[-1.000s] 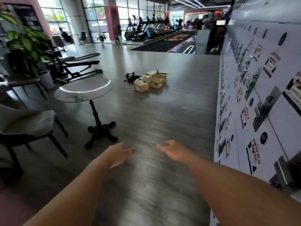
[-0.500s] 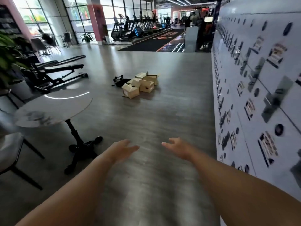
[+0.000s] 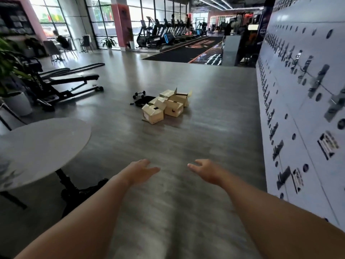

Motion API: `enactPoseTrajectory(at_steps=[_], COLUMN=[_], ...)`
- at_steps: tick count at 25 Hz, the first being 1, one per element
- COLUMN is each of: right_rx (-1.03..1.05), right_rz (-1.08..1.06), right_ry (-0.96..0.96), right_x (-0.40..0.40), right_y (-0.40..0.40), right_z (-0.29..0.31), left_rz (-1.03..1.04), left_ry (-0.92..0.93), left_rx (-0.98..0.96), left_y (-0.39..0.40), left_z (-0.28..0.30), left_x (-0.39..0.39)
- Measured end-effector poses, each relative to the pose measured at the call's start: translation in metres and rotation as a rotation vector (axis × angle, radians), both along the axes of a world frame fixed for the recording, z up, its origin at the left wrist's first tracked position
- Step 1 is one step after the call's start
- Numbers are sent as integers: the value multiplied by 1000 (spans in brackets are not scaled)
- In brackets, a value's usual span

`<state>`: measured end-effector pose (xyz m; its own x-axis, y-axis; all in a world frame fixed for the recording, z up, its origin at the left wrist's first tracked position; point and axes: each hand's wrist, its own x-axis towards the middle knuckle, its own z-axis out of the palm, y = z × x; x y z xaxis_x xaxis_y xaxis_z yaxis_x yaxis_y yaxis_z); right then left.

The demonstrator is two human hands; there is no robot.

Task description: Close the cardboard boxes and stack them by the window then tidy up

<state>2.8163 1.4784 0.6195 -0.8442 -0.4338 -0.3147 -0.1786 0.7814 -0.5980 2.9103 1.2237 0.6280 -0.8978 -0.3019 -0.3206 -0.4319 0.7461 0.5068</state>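
Several small cardboard boxes (image 3: 164, 106) lie huddled on the grey floor in the middle distance; at least one at the back has its flaps standing up. My left hand (image 3: 139, 170) and my right hand (image 3: 204, 171) reach forward low over the floor, well short of the boxes, fingers relaxed and holding nothing. Tall windows (image 3: 56, 21) line the far left wall.
A round white table (image 3: 43, 146) on a black pedestal stands close on my left. A black weight bench (image 3: 61, 85), a potted plant (image 3: 9, 68) and a small dumbbell (image 3: 139, 94) lie further left. A white locker wall (image 3: 302, 118) runs along my right. A person sits by the windows.
The boxes have come nearer and the round table has slid closer on my left as the view moved forward. Both hands stay stretched out and hold nothing.
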Motion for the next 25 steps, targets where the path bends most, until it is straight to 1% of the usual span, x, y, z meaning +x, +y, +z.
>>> enactPoseTrajectory(at_steps=[5,8,11,14,19,22,25], right_rx=[47,50,48,19,25,-5,-39], right_rz=[-54,-75,-99,-101,-78,-73,-89], right_ry=[6,56,40,27,17,28,8], right_x=[-136,-212,-298,-395,-561,-662,-744], right_y=[-44,-60,-71,-75,-75,-83,-95], right_z=[23,32,25,15,19,26,25], left_rz=[-73,-136,-249,-277,-106,-74,-102], left_ry=[7,43,35,20,-38,-10,-11], left_rx=[90,3,-98,-143,55,71,6], left_y=[-50,-67,-76,-83,-80,-83,-98], left_z=[14,21,18,11,18,23,25], left_x=[-155,-244,-338,-432,-582,-670,-749])
